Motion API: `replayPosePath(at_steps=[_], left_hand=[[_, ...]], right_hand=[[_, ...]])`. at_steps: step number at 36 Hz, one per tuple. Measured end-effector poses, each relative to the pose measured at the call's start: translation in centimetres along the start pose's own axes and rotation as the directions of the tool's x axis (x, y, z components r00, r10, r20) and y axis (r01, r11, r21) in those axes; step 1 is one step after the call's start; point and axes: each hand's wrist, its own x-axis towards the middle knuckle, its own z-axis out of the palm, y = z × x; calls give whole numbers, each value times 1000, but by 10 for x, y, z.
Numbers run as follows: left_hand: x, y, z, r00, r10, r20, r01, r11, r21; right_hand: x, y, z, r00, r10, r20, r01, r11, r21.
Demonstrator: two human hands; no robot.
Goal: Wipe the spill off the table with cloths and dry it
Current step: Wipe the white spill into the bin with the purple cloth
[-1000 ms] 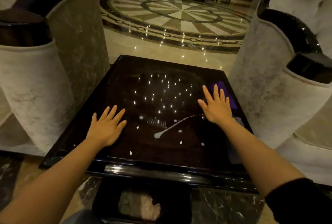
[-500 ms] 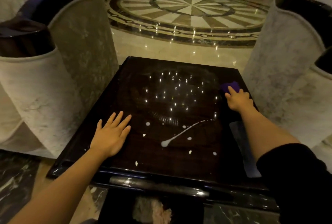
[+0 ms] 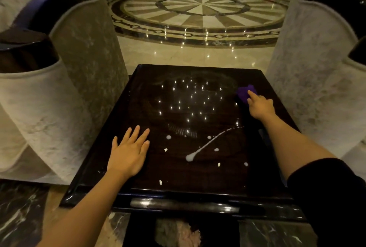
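A white spill [image 3: 207, 143] runs as a long streak with scattered drops across the near half of the dark glossy table [image 3: 150, 80]. My left hand [image 3: 128, 152] lies flat on the table left of the spill, fingers spread, holding nothing. My right hand [image 3: 259, 106] reaches to the far right side, its fingers curled onto a bunched purple cloth [image 3: 244, 92]. A second, bluish cloth [image 3: 261, 135] lies along the right edge, mostly hidden by my right forearm.
Pale upholstered armchairs with dark trim stand close on the left [image 3: 59, 92] and right [image 3: 316, 80] of the table. A crumpled pinkish item [image 3: 178, 234] sits on the shelf below the near edge. Polished marble floor [image 3: 198, 54] lies beyond.
My right hand has moved from beside the spill out to the purple cloth at the far right and closed on it. The left hand has stayed flat on the table.
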Motion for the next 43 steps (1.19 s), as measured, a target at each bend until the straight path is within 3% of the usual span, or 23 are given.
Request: replayPosePath(at_steps=[10, 19, 26, 34, 43], left_hand=[[-2, 0, -1, 1000, 29, -1, -29, 998, 49], [-3, -1, -2, 999, 44, 6, -44, 998, 47], [-26, 2, 1, 999, 38, 28, -38, 999, 27], [-12, 7, -3, 999, 43, 31, -44, 998, 48], [-4, 22, -4, 997, 78, 9, -79, 995, 57]], right_hand=[[-29, -63, 20, 988, -144, 56, 144, 990, 5], [-84, -113, 35, 928, -343, 144, 335, 939, 76], [-145, -121, 36, 804, -541, 246, 535, 839, 94], [-187, -120, 32, 639, -727, 252, 732, 675, 92], [-238, -87, 12, 500, -839, 215, 851, 522, 61]])
